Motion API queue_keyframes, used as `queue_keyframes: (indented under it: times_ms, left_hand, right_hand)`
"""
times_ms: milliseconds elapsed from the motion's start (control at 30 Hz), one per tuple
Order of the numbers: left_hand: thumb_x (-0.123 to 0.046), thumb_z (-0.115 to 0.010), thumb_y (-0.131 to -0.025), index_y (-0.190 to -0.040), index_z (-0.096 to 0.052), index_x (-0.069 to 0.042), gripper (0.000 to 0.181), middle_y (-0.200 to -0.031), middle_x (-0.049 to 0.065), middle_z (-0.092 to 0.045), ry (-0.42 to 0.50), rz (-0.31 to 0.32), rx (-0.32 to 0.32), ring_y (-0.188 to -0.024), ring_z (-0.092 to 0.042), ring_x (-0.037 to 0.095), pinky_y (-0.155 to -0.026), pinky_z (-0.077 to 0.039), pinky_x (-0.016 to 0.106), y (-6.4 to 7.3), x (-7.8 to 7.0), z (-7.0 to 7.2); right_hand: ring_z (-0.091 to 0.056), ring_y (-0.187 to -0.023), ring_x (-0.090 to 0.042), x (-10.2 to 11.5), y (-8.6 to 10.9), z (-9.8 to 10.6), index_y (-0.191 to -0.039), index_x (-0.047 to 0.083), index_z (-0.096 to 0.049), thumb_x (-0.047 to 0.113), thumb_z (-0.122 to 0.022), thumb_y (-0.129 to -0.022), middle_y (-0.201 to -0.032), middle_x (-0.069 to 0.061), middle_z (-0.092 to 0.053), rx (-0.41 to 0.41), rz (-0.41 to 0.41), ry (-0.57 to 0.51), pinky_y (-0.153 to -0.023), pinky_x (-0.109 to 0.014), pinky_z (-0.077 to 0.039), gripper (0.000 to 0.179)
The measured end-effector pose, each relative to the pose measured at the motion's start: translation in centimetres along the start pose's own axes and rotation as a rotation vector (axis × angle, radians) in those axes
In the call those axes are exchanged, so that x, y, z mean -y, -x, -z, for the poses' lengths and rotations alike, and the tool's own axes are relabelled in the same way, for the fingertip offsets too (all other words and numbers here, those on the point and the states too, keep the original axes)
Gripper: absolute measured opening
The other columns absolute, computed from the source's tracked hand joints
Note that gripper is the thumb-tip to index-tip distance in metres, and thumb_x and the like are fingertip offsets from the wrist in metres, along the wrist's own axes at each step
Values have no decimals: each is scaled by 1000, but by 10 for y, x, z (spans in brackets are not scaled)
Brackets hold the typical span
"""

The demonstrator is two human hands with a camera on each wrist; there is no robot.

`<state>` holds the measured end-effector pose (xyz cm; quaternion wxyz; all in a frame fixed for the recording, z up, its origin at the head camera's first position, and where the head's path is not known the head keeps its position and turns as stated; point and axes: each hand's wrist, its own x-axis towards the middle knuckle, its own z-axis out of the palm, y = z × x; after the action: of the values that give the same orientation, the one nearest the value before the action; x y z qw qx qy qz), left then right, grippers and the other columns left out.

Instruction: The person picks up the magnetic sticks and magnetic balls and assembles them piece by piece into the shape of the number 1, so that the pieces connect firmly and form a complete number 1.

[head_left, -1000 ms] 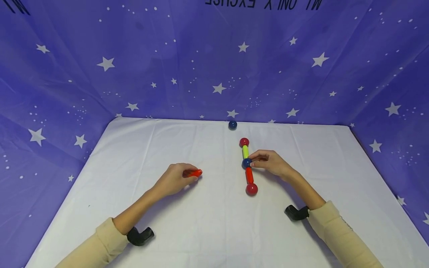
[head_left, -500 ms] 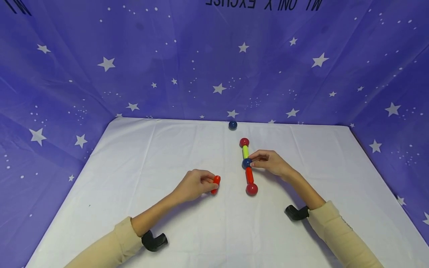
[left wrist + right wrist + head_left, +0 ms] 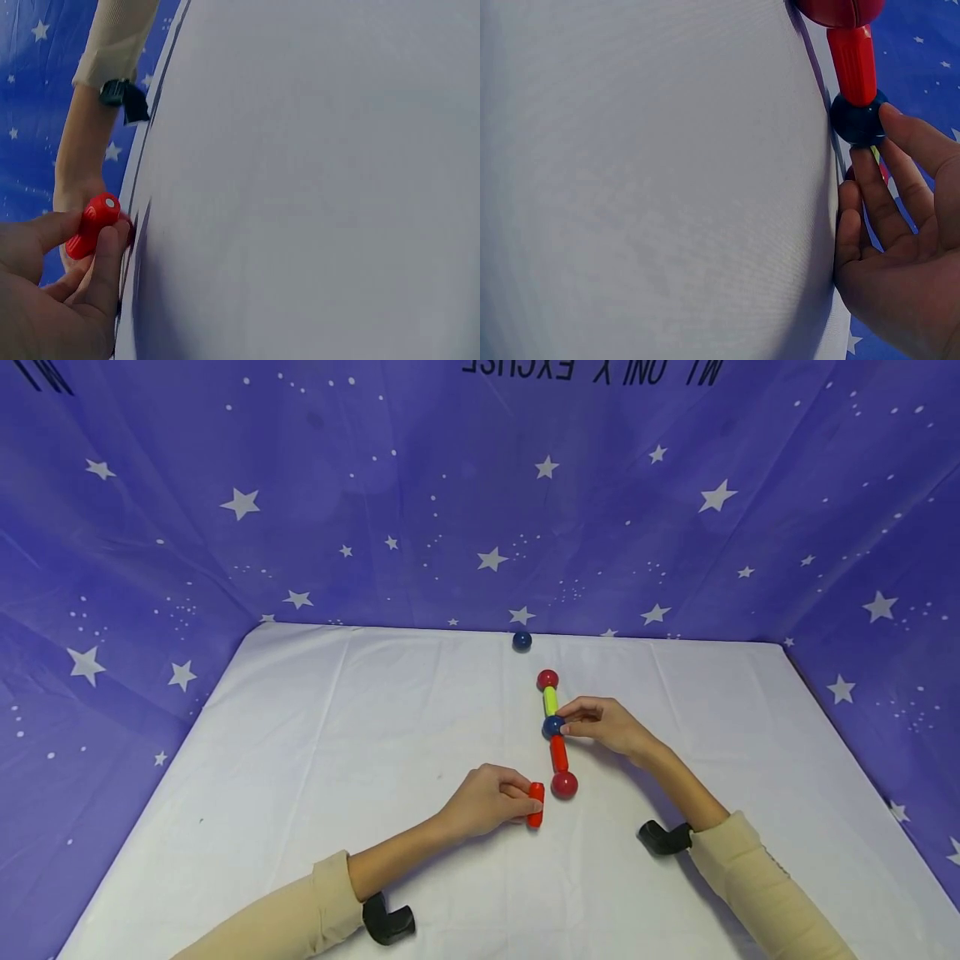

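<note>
My left hand (image 3: 487, 800) pinches a short red rod (image 3: 536, 805) between thumb and fingers, just left of the near red ball (image 3: 564, 785). In the left wrist view a pale dot shows on the end of that rod (image 3: 100, 214). My right hand (image 3: 609, 725) pinches a dark blue ball (image 3: 553, 727) at the middle of a straight chain. From this ball a yellow-green rod (image 3: 551, 700) leads to the far red ball (image 3: 548, 680), and a second red rod (image 3: 559, 754) leads to the near red ball. The right wrist view shows thumb and fingertips on the blue ball (image 3: 859, 120).
A loose dark blue ball (image 3: 522, 641) lies near the far edge of the white-covered table (image 3: 390, 693). A purple star-printed cloth (image 3: 420, 502) rises behind it and at both sides. A black curved piece sits at each cuff.
My left hand has moved right and nearer to me with the red rod, which has turned from lying sideways to pointing away from me. The right hand and chain stay in place.
</note>
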<state>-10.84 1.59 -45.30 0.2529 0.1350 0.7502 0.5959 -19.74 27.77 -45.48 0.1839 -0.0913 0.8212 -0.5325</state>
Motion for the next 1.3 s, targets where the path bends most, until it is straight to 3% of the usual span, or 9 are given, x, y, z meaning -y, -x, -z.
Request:
queue_keyframes:
  times_ms: [500,1067,1300]
  left_hand:
    - [-12,-80,-84,-87,-72,-5,11,-72,1,-72,116,65,8,-66,-70,15,-64,-58,26,-5,0,-36]
    - [-12,-81,-84,-84,-70,-3,14,-72,2,-71,106,85,-14,-65,-70,16,-62,-58,26,-9,-4,-43]
    - [-10,-80,-84,-84,-70,-2,13,-74,5,-72,149,103,-26,-67,-71,18,-63,-58,28,-11,-3,-45]
  right_hand:
    - [-61,-98,-26,0,0,1,-119,0,-69,16,-75,-90,-107,-14,-70,2,9,-7,-83,-34,-48,33]
    - [-61,-100,-26,3,0,-1,-120,0,-68,16,-75,-91,-108,-14,-70,-2,-1,-8,-87,-36,-48,34]
    - [-62,-101,-26,4,1,0,-120,0,-68,16,-75,-91,-109,-13,-70,-5,-8,-7,-89,-36,-48,34]
